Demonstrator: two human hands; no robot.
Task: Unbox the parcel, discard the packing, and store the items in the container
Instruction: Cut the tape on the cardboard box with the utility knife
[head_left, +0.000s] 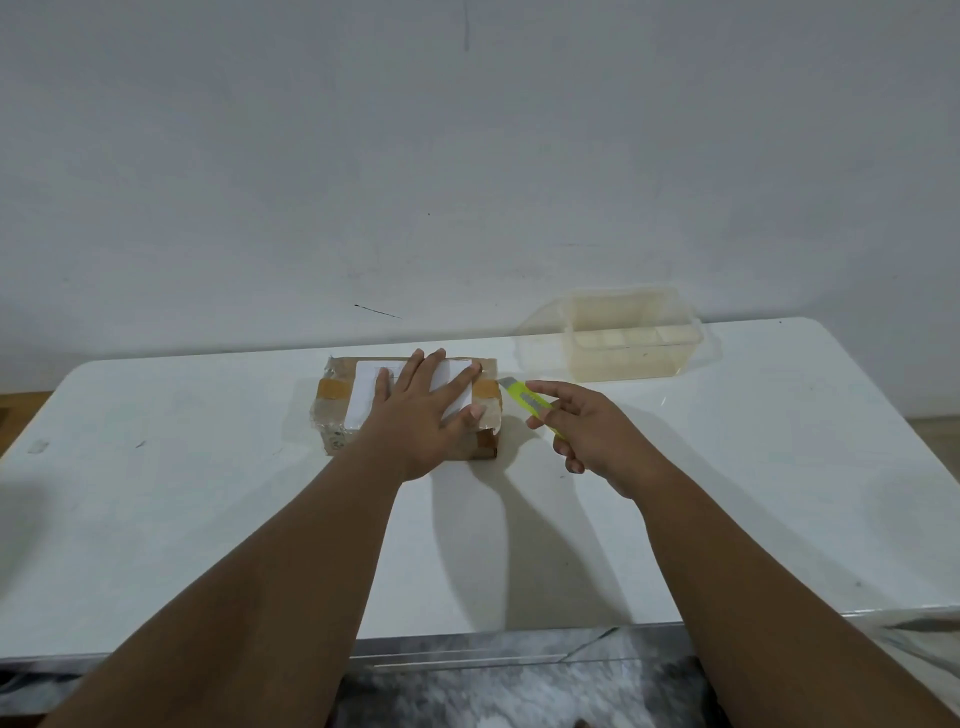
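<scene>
A brown cardboard parcel (410, 405) sits on a white table (208, 519), a little left of the frame's centre. It is wrapped in clear tape, with orange tape strips at its left and right ends and a white label (366, 395) across its top. The left hand (421, 415) lies flat on top of the parcel, fingers spread, palm over the label and the near edge, the thumb reaching toward the parcel's right end. Just right of the parcel, the right hand (587, 431) pinches a yellow-green cutter (527, 402) between thumb and fingers; the other fingers curl loosely beneath. The cutter's tip points up and left, close to the parcel's upper right corner; whether it touches the cardboard cannot be told. In the upper right of the table stands a clear plastic container (634, 332), open on top, with nothing seen inside, well apart from the parcel and near the pale wall (467, 156). Both bare forearms stretch in from the bottom of the frame.
</scene>
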